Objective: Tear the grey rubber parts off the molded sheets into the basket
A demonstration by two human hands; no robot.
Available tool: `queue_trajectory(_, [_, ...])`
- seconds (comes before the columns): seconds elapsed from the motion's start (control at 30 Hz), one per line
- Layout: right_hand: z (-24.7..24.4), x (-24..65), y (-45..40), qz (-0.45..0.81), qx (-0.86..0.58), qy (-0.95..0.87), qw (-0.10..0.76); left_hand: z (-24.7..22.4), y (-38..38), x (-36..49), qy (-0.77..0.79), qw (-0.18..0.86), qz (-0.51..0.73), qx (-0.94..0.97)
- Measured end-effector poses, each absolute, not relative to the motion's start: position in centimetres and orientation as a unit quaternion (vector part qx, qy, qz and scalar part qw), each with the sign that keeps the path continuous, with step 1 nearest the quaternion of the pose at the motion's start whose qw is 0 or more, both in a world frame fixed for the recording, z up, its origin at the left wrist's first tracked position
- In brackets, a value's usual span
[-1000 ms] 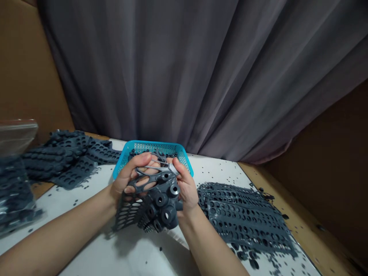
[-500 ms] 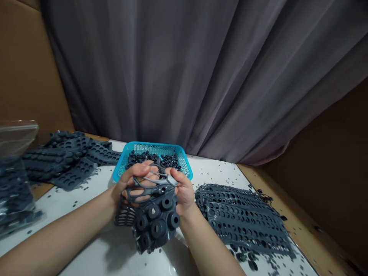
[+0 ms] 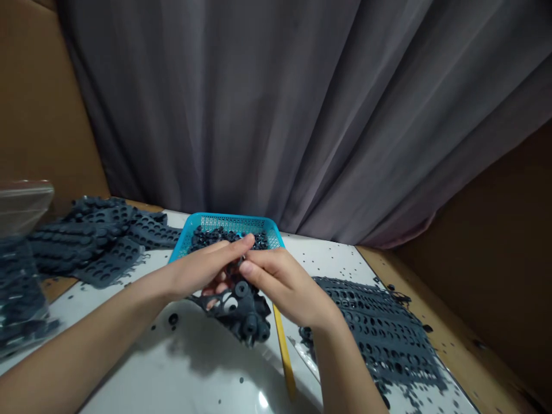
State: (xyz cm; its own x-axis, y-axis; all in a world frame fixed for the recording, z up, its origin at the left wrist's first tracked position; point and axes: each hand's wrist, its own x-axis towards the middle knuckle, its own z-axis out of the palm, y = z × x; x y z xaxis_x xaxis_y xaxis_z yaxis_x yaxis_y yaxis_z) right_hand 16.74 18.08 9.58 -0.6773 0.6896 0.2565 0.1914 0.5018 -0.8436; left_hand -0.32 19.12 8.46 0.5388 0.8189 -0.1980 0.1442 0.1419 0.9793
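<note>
My left hand (image 3: 207, 267) and my right hand (image 3: 284, 282) come together in front of the basket, both closed on one dark grey rubber sheet (image 3: 248, 319). Ring-shaped rubber parts with central holes stand out from its hanging lower end, and there are open holes in it on the left. Between the fingers the sheet is bunched and mostly hidden. Behind the hands is a blue plastic basket (image 3: 183, 238) holding many small dark rubber pieces (image 3: 215, 234). A single loose rubber ring (image 3: 173, 319) rests on the white table below my left wrist.
Punched rubber sheets (image 3: 388, 328) are stacked on the right, with scattered bits around them. More sheets (image 3: 103, 236) pile up at the left beside a clear plastic bag (image 3: 21, 287). A yellow strip-like tool (image 3: 283, 351) lies on the white table (image 3: 207, 379). A grey curtain (image 3: 241, 115) hangs behind.
My hands have turned over the sheet, and its stretched webbing is now bunched between them. My right hand has swung inward over it. The yellow tool and a loose ring now show.
</note>
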Motion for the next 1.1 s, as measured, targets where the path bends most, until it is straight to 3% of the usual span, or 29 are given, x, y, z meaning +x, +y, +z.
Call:
queue_trajectory(0.13, [10.4,16.9,17.1,0.287,-0.293,-0.868,0.281,8.7,18.5,0.3,0.423,0.642,0.263,0.582])
queue_trajectory(0.23, [9.7,16.8,17.5,0.256,-0.277,-0.846,0.377,8.6,17.9,1.2,0.385,0.67,0.35,0.53])
queue_trajectory(0.4, [7.6,14.7,18.1,0.353,-0.223,-0.718,0.556,8.2,17.1,2.6,0.331,0.669,0.464,0.477])
queue_trajectory(0.53, [6.5,12.5,17.9,0.49,-0.227,-0.559,0.63,8.2,17.0,3.0,0.304,0.682,0.502,0.436])
queue_trajectory(0.73, [5.1,11.3,18.2,0.56,-0.232,-0.43,0.669,7.5,17.3,3.0,0.335,0.683,0.515,0.394])
queue_trajectory(1.1, [3.6,11.8,19.3,0.641,-0.25,-0.33,0.646,7.2,17.8,3.6,0.35,0.719,0.509,0.319])
